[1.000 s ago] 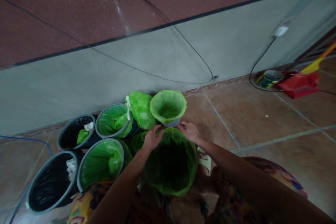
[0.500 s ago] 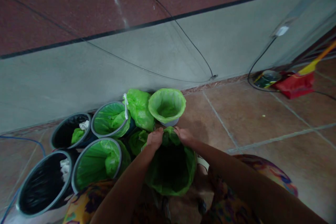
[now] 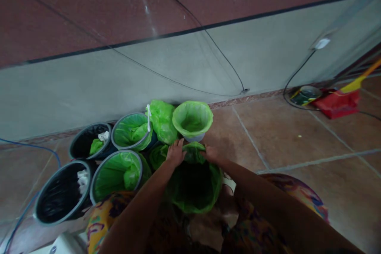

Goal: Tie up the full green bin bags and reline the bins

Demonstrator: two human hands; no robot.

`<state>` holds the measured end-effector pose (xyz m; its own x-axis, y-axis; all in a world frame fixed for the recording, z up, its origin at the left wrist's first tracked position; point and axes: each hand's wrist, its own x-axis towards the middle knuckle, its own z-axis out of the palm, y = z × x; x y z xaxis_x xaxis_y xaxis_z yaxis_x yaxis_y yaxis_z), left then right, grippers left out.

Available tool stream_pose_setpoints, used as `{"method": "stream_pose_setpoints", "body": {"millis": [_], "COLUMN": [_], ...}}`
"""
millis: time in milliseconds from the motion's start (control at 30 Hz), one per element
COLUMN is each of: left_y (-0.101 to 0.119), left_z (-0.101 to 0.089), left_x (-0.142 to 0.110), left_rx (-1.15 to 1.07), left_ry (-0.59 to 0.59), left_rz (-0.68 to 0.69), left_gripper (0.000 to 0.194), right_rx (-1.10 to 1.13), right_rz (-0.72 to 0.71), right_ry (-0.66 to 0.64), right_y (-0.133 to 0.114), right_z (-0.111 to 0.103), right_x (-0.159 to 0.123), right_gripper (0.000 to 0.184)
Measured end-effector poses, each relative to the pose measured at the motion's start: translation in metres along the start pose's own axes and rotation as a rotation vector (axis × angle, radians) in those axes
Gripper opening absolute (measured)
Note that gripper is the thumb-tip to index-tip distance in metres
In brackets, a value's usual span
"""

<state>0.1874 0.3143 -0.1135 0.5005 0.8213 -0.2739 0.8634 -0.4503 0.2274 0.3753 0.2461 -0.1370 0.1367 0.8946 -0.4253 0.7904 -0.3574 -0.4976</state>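
Note:
A green bin liner (image 3: 199,205) lines the bin standing between my legs, its inside dark. My left hand (image 3: 176,153) grips the liner's far edge on the left side, fingers over the rim. On the far edge's right side, my right hand (image 3: 212,154) has its fingers closed around the same liner. The liner's edge stretches between the two hands. Just beyond them stands a smaller white bin with a pale green liner (image 3: 193,118). A knotted green bag (image 3: 163,121) leans beside it.
To the left stand two bins with green liners (image 3: 102,178) (image 3: 127,129) and two with black liners (image 3: 59,196) (image 3: 86,139). A red dustpan (image 3: 339,104) and a can (image 3: 306,95) lie at the right by the wall. Black cable (image 3: 293,77) runs there; a blue hose (image 3: 32,143) lies left.
The view has shifted slightly, so the bins at left appear further right. My left hand's fingers have moved a little along the liner's edge; my right hand keeps its hold.

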Motion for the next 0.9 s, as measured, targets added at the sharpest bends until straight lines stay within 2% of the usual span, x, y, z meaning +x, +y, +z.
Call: {"method": "stream_pose_setpoints", "body": {"millis": [67,133,233,333,467,533,600,667,767,900], "left_y": [-0.009,-0.02,-0.023,0.004,0.071,0.101,0.119,0.126,0.125,0.118], "left_z": [-0.007,-0.014,-0.017,-0.005,0.023,0.035,0.043,0.046,0.048,0.051], "left_x": [-0.016,-0.033,-0.06,-0.084,-0.111,-0.121,-0.127,-0.13,-0.133,-0.137], "left_rx": [-0.045,-0.098,-0.185,-0.324,-0.503,-0.491,-0.41,-0.313,-0.229,-0.22], "left_ry": [0.085,0.143,0.25,0.281,0.055,-0.049,-0.117,-0.193,-0.295,-0.293], "left_rz": [-0.058,-0.157,-0.291,-0.248,-0.067,-0.029,-0.011,-0.015,-0.024,-0.053], "left_gripper": [0.07,0.07,0.059,0.045,0.042,0.043,0.04,0.033,0.024,0.024], "right_rx": [0.019,0.07,0.128,0.092,0.063,0.049,0.043,0.056,0.064,0.045], "right_rz": [0.032,0.07,0.108,0.202,0.246,0.224,0.205,0.187,0.162,0.138], "right_ry": [0.013,0.059,0.142,0.129,0.062,0.044,0.04,0.043,0.022,0.051], "right_y": [0.001,0.006,0.021,0.037,0.042,0.039,0.035,0.032,0.03,0.029], "right_z": [-0.015,-0.032,-0.051,-0.053,-0.038,-0.034,-0.032,-0.03,-0.026,-0.024], "right_x": [-0.003,-0.006,-0.016,-0.031,-0.049,-0.052,-0.052,-0.05,-0.05,-0.049], "right_gripper": [0.059,0.065,0.051,0.04,0.038,0.039,0.039,0.034,0.022,0.013]}}
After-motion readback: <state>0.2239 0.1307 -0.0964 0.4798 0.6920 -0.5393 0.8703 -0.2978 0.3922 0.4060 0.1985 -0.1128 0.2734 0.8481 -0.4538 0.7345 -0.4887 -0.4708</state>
